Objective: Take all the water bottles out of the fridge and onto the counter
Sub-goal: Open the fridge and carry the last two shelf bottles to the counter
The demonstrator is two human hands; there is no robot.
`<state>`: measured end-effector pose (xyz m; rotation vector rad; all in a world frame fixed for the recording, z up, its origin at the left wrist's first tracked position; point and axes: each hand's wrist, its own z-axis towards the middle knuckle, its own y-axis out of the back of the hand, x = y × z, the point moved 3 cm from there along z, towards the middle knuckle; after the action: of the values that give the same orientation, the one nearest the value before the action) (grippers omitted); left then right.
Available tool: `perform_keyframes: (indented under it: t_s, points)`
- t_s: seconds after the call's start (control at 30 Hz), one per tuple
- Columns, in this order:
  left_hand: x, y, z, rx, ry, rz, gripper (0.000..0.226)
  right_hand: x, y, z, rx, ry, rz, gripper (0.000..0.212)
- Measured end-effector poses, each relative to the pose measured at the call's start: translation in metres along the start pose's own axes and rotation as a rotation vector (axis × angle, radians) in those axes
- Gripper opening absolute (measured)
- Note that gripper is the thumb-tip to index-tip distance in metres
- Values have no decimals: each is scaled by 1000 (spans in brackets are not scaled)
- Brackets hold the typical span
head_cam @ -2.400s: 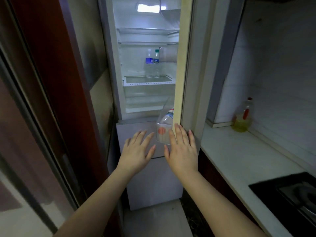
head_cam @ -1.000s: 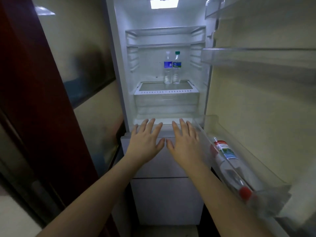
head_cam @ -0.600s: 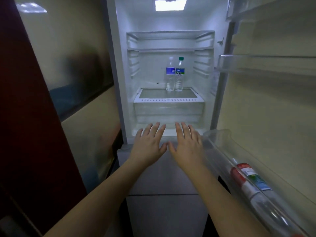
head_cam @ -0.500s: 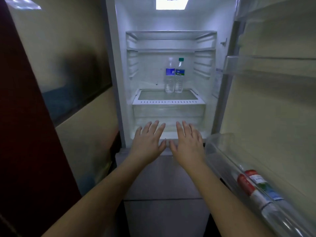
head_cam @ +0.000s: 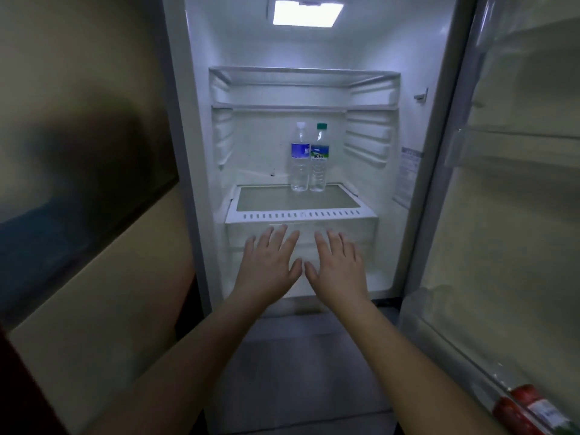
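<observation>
The fridge point(head_cam: 201, 152) stands open, lit by a lamp point(head_cam: 307, 12) in its ceiling. Two water bottles stand upright on the glass shelf point(head_cam: 298, 202) at the middle of the fridge, toward the back wall. The blue bottle point(head_cam: 299, 161), with a white cap and blue label, is on the left; the green bottle point(head_cam: 319, 158), with a green cap and green-and-white label, is just beside it on the right, the two touching or nearly so. Above the shelf run two bare shelves point(head_cam: 301, 73). Below the shelf sits a clear drawer point(head_cam: 361, 227).

Both hands are held out, palms down, in front of the drawer, below and well apart from the bottles on the shelf. The left hand point(head_cam: 270, 262) has its fingers straight and spread, its grip open and holding nothing. The right hand point(head_cam: 340, 265) is the same: fingers straight, grip open, holding nothing. The two thumbs lie close together, not quite touching. Whether the fingertips touch the drawer cannot be told.

To the right of the shelf the door point(head_cam: 508, 246) is swung open, with clear bins along its inner side. In the lowest bin point(head_cam: 439, 334) lie two more bottles with red caps and labels point(head_cam: 530, 406), on their sides, partly cut off by the picture's edge.
</observation>
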<state>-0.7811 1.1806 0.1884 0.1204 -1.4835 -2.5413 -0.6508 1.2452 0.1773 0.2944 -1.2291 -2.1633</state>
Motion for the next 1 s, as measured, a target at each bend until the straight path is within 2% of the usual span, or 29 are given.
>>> perform_keyframes:
  t_s: [0.17, 0.3, 0.4, 0.5, 0.73, 0.83, 1.0]
  points:
    - [-1, -20, 49, -42, 70, -62, 56, 0, -21, 55, 18, -13, 45, 65]
    - [14, -31, 89, -92, 90, -3, 54, -14, -32, 106, -18, -33, 34, 65]
    - [31, -32, 124, -110, 119, 18, 61, -22, -35, 146, -68, -52, 70, 64]
    - [42, -35, 157, -118, 146, 37, 59, -30, -44, 180, -50, -68, 104, 66]
    - [46, -39, 218, -175, 111, 103, 55, -40, -54, 243, -75, -92, 117, 66]
    - [47, -41, 243, -224, 115, 100, 55, -50, -59, 260, -157, -50, 105, 65]
    - [46, -35, 289, -460, 93, -39, 55, -66, -68, 290, -361, -45, 167, 67]
